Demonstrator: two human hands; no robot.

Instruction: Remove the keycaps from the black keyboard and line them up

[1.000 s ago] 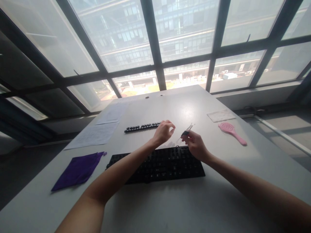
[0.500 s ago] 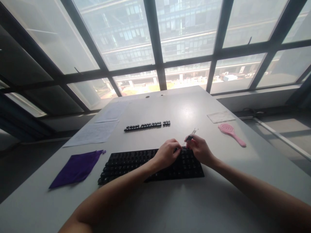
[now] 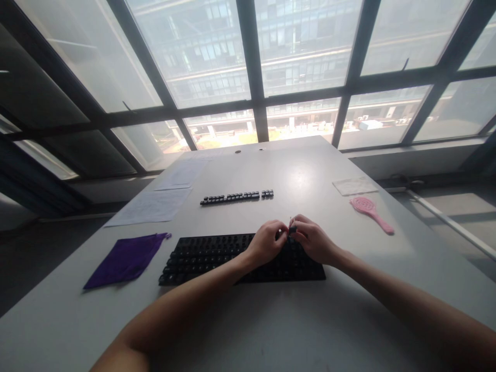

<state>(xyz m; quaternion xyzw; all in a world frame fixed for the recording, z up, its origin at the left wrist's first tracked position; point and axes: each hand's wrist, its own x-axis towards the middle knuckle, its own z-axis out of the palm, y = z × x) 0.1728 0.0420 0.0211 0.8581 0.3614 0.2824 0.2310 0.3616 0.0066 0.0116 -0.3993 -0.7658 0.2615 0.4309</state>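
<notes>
Keyboard lay lower centre, nearer rows still capped. At its upper right, right hand gripped a small dark tool; left hand curled alongside, hold indeterminable. Mid-frame: loose keycaps, already off, lined up.

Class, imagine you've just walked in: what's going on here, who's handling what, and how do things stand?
A person leans both hands in over the right-hand part of a black keyboard. The right hand pinches a small dark tool; the left hand's fingertips meet close beside it, though whether they grip anything is hidden. Black keycaps lie in a line beyond the keyboard, with a purple pouch to its left and a pink hairbrush off to the right.
</notes>
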